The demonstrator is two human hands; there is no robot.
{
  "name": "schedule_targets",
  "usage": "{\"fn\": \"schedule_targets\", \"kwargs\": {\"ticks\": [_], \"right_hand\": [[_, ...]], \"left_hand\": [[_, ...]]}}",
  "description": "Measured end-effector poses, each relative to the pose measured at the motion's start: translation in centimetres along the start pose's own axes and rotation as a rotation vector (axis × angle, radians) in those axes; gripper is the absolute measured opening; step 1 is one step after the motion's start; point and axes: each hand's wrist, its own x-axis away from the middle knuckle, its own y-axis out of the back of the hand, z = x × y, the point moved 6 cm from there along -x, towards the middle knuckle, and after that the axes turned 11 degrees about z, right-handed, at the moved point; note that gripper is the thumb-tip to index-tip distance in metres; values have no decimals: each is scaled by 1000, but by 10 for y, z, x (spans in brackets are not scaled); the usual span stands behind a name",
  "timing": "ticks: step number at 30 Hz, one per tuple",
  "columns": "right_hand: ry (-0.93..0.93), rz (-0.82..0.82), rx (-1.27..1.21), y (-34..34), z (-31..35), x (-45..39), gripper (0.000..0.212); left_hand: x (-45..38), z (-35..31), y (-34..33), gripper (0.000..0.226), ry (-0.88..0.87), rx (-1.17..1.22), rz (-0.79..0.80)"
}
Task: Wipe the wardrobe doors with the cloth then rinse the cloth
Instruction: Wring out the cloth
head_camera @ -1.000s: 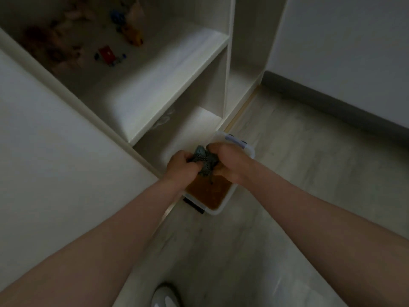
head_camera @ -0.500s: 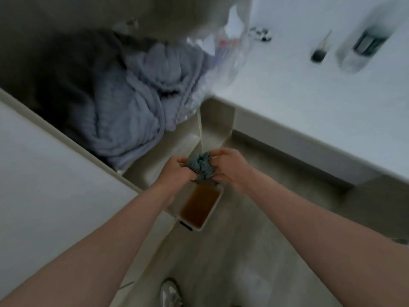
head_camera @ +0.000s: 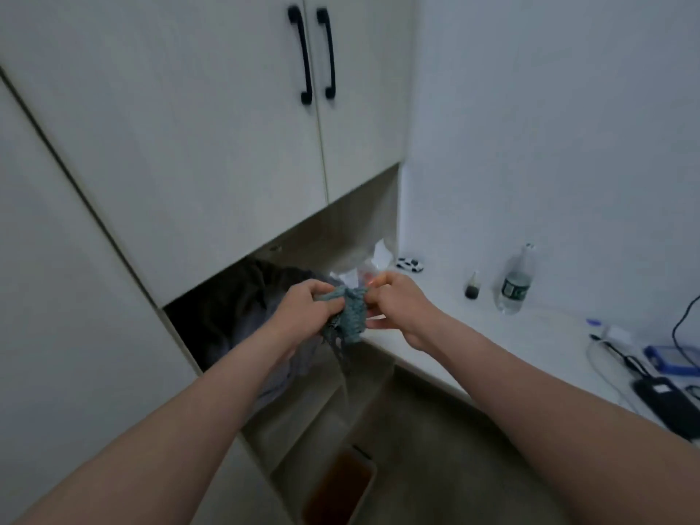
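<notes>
- The left hand (head_camera: 303, 310) and right hand (head_camera: 399, 310) meet in front of the wardrobe's open lower compartment, each grip curled and pinching the teal cloth (head_camera: 350, 316) bunched between them; a loose end of the cloth hangs down below the hands.
- Above the hands the two closed wardrobe doors (head_camera: 227, 126) stand flat, their black handles (head_camera: 305, 54) side by side near the meeting edge. A tall panel runs down the left side.
- Open air lies between the hands and the door bottoms; below, the floor (head_camera: 435, 467) falls away.
- A container of brown water (head_camera: 341, 486) sits on the floor well below the cloth, its near end cut off by the bottom edge.
- The compartment is dark; bundled grey fabric (head_camera: 288, 358) inside is hard to make out, partly hidden by the left forearm.
- To the right, the white tabletop (head_camera: 511, 335) carries a plastic bottle (head_camera: 517, 282), a small dark bottle (head_camera: 472, 286), cables and a black device at the frame edge.
</notes>
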Motion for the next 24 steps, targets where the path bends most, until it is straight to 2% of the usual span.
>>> {"fn": "schedule_targets", "kwargs": {"ticks": [2, 4, 9, 13, 17, 20, 24], "right_hand": [[61, -38, 52, 13, 31, 9, 14], [97, -47, 108, 20, 51, 12, 16], [145, -30, 312, 20, 76, 9, 16], [135, -28, 298, 20, 76, -6, 19], [95, 22, 160, 21, 71, -31, 18], [61, 17, 34, 21, 61, -48, 19], [40, -35, -50, 30, 54, -68, 14]], "left_hand": [[7, -32, 13, 5, -61, -116, -38], [13, -54, 21, 5, -95, -228, -40], [21, -77, 38, 24, -105, -382, -6], [14, -67, 58, 18, -40, -241, 24], [-10, -54, 67, 30, 3, 134, 105], [-31, -51, 63, 30, 8, 347, 134], [-72, -51, 49, 30, -4, 406, 146]]}}
